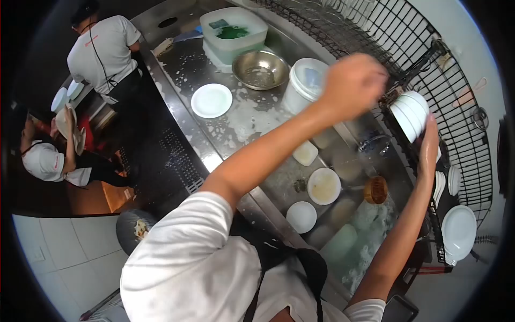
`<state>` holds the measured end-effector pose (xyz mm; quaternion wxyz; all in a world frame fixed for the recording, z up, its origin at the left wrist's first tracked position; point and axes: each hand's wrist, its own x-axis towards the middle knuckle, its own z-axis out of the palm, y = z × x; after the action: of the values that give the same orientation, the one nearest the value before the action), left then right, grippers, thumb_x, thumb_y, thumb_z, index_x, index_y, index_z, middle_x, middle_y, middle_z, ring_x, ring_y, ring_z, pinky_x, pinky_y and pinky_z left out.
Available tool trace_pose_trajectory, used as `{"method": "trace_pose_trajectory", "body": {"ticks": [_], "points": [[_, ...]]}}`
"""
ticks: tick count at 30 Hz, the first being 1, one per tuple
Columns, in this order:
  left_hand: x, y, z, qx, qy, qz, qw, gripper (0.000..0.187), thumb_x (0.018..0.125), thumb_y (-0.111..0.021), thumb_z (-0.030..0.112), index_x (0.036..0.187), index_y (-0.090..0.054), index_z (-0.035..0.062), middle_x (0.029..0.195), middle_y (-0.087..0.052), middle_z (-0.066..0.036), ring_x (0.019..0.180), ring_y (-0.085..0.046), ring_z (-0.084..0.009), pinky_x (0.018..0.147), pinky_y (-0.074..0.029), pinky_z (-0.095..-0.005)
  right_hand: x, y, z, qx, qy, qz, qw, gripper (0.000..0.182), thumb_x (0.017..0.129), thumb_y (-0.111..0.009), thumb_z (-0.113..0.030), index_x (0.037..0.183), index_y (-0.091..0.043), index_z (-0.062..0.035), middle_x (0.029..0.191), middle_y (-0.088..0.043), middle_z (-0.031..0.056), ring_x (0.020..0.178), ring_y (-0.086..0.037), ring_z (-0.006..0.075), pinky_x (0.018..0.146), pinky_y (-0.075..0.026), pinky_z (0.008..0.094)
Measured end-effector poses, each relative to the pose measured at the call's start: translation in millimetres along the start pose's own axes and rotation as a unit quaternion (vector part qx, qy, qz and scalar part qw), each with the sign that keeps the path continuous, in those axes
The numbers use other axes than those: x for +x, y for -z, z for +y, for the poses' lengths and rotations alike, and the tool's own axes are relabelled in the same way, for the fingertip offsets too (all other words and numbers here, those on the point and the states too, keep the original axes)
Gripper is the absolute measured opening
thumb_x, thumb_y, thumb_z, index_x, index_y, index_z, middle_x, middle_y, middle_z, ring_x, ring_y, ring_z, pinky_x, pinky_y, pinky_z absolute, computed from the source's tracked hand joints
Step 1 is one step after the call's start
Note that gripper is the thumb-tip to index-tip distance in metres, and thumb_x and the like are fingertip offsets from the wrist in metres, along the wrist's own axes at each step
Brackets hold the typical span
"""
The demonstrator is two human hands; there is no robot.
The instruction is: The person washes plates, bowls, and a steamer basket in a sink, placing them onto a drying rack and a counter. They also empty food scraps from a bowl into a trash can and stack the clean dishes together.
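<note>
A stack of white bowls stands tilted at the wire rack on the right. My right hand lies against the stack's right side and grips it, with part of the grip hidden. Raised across the sink, my left hand is smeared by motion, its fingers seeming curled. It is above and beside a white bucket, left of the bowls. Whether anything is in that hand does not show.
The wire rack runs along the wall, with white dishes lower down. Below are a faucet and a sink of soapy water. A metal bowl, a white plate and a green-water tub stand on the counter. Two people work at left.
</note>
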<state>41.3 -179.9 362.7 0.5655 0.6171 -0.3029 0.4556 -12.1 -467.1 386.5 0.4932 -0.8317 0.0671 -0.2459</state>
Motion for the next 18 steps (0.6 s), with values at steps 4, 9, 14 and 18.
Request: {"method": "trace_pose_trajectory", "body": {"ticks": [4, 9, 14, 18], "points": [[-123, 158, -105, 0.333, 0.221, 0.024, 0.916, 0.030, 0.078, -0.071, 0.013, 0.105, -0.067, 0.0022, 0.111, -0.065, -0.018, 0.106, -0.060, -0.0349, 0.093, -0.047, -0.0413, -11, 0, -17, -0.032, -0.030, 0.017, 0.999, 0.070, 0.098, -0.045, -0.056, 0.146, -0.044, -0.0049, 0.141, -0.050, 0.0116, 0.125, -0.048, 0.0222, 0.103, -0.038, 0.0372], [-283, 346, -238, 0.651, 0.404, -0.145, 0.627, 0.078, 0.085, -0.069, 0.037, 0.134, -0.040, -0.0161, 0.136, -0.050, -0.030, 0.133, -0.045, -0.0384, 0.110, -0.037, -0.0442, -6, 8, -5, 0.037, -0.022, 0.097, 0.994, 0.060, 0.102, -0.045, -0.047, 0.141, -0.048, -0.0017, 0.138, -0.054, 0.0148, 0.125, -0.055, 0.0259, 0.102, -0.044, 0.0384], [-304, 413, -317, 0.655, 0.379, -0.217, 0.616, 0.061, 0.079, -0.073, 0.043, 0.115, -0.049, 0.0002, 0.095, -0.070, -0.018, 0.084, -0.071, -0.0368, 0.070, -0.058, -0.0472, -78, 6, -21, 0.106, 0.125, 0.258, 0.952, 0.036, 0.102, -0.052, -0.023, 0.120, -0.057, 0.0069, 0.123, -0.062, 0.0191, 0.107, -0.065, 0.0275, 0.086, -0.057, 0.0356], [-308, 433, -357, 0.610, 0.391, -0.310, 0.615, 0.046, 0.082, -0.072, 0.032, 0.108, -0.060, -0.0029, 0.096, -0.070, -0.019, 0.083, -0.070, -0.0359, 0.070, -0.058, -0.0449, -166, 9, 17, 0.055, 0.109, 0.321, 0.939, 0.025, 0.101, -0.051, -0.016, 0.113, -0.062, 0.0038, 0.117, -0.065, 0.0159, 0.099, -0.067, 0.0228, 0.078, -0.057, 0.0337]]}}
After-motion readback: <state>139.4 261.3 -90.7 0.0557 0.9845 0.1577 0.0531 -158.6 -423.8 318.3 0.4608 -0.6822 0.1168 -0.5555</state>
